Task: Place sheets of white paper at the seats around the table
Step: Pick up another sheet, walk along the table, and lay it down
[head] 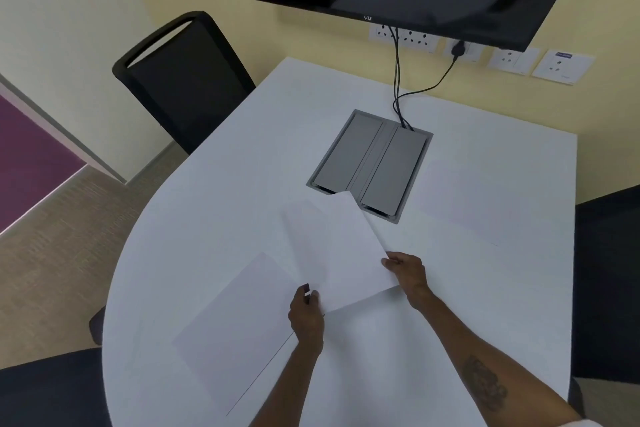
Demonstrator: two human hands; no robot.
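Left hand (306, 317): pinches the near edge of the held sheets (337, 253).
Right hand (407, 270): grips their right edge.
Laid sheets: one at 7 o'clock (235, 329), one at 2 o'clock (464, 204) on the table (214, 218).
Tip: peel off one sheet only, lay it square before the chair (183, 80) at 10 o'clock.

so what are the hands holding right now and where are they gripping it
Both hands hold thin white paper sheets: the left hand pinches the near left corner, and the right hand grips the right edge near its lower corner.
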